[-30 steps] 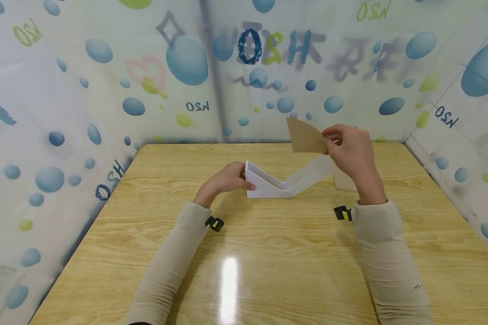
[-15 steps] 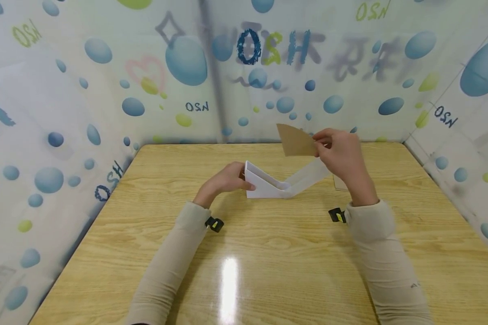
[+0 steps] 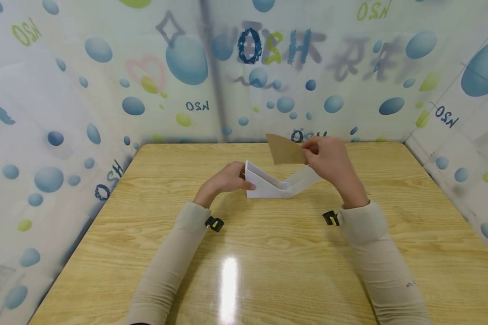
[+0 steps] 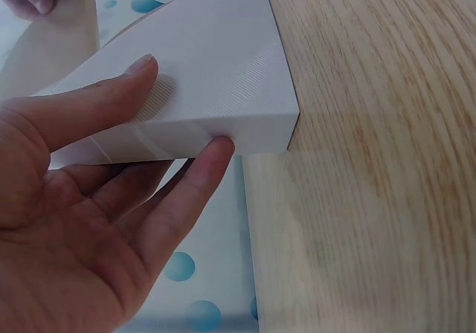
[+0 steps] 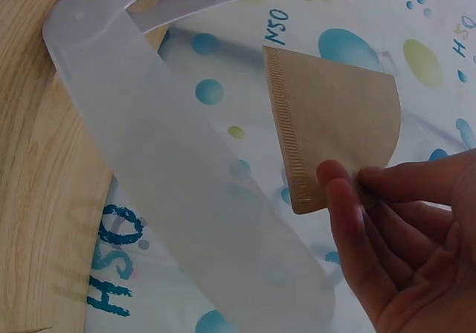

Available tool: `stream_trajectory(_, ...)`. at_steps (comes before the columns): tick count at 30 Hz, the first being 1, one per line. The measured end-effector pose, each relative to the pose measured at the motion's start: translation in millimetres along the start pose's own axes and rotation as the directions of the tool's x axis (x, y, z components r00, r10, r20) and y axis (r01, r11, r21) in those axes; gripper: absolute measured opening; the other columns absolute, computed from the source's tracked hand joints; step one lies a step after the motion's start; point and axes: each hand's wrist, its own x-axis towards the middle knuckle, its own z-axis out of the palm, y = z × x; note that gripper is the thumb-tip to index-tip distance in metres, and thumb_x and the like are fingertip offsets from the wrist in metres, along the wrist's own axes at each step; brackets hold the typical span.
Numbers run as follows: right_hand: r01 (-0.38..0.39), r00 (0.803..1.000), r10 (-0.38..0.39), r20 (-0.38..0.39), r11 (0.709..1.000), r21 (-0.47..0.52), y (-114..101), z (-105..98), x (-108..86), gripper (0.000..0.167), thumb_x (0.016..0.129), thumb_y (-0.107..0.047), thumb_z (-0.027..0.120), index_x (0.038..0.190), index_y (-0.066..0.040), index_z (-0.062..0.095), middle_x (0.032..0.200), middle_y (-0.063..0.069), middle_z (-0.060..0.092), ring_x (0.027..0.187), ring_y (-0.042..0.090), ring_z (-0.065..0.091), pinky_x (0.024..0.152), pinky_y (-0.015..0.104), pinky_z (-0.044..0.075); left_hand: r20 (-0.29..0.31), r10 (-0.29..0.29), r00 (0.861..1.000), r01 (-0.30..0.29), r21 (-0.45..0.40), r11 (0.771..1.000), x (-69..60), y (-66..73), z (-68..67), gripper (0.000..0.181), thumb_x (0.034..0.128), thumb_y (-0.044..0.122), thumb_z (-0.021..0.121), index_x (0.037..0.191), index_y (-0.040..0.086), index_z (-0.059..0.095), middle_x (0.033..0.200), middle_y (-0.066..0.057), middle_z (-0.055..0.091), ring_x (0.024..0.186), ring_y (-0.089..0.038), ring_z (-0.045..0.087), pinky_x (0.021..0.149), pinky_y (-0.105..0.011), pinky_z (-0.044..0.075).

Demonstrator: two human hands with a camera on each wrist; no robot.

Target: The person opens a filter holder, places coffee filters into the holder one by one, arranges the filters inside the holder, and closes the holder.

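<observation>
My left hand (image 3: 227, 177) grips the tall left end of a white filter holder (image 3: 262, 186) standing on the table, thumb on the near face. In the left wrist view the thumb lies on the flat side of the white holder (image 4: 208, 58) and the fingers are on its edge. Its translucent lid (image 3: 302, 181) is swung open to the right. Above that lid, my right hand (image 3: 330, 157) pinches a brown paper coffee filter (image 3: 283, 150) by one corner. In the right wrist view, the coffee filter (image 5: 335, 121) shows a crimped seam and a curved edge, apart from the holder.
The wooden table (image 3: 276, 253) runs up to a back wall sheet (image 3: 211, 122) printed with blue and green bubbles. A black clip is on each sleeve cuff; the right clip (image 3: 330, 218) hangs near the table.
My right hand has moved left and down with the coffee filter, closer to the holder. The pale brown stack behind it is now hidden. My left hand and the holder stay put.
</observation>
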Motion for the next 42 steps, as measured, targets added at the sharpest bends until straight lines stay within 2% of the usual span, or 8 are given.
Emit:
stream_trajectory(13, -0.003, 0.997, 0.004, 0.079, 1.000, -0.014, -5, 11, 0.9, 0.020, 0.101, -0.011, 0.061, 0.109, -0.002, 0.077, 0.090, 0.014, 0.079, 0.073, 0.024, 0.072, 0.070, 0.043, 0.057, -0.003, -0.009, 1.000, 0.009, 0.013, 1.000, 0.8, -0.4, 0.1, 0.039, 0.0905, 0.007, 0.078, 0.127, 0.004, 0.065, 0.122, -0.014, 0.072, 0.106, -0.026, 0.070, 0.088, -0.036, 0.054)
stream_trajectory(25, 0.042, 0.992, -0.038, 0.122, 0.999, -0.032, -8, 21, 3.2, 0.018, 0.099, -0.011, 0.063, 0.106, -0.003, 0.077, 0.097, 0.014, 0.078, 0.085, 0.027, 0.073, 0.074, 0.043, 0.058, -0.001, 0.007, 1.000, -0.007, 0.017, 1.000, 0.5, -0.5, -0.4, 0.038, 0.0909, 0.008, 0.077, 0.127, 0.003, 0.065, 0.122, -0.015, 0.072, 0.106, -0.027, 0.070, 0.089, -0.036, 0.054)
stream_trajectory(42, 0.041, 0.979, -0.026, 0.203, 0.997, -0.072, -9, 37, 5.2, 0.016, 0.099, -0.013, 0.062, 0.105, -0.005, 0.074, 0.094, 0.013, 0.077, 0.084, 0.027, 0.072, 0.075, 0.044, 0.058, -0.003, 0.013, 1.000, -0.013, 0.019, 1.000, 2.1, -2.2, -0.1, 0.034, 0.0907, 0.010, 0.078, 0.122, 0.004, 0.066, 0.117, -0.013, 0.073, 0.102, -0.024, 0.070, 0.085, -0.033, 0.053)
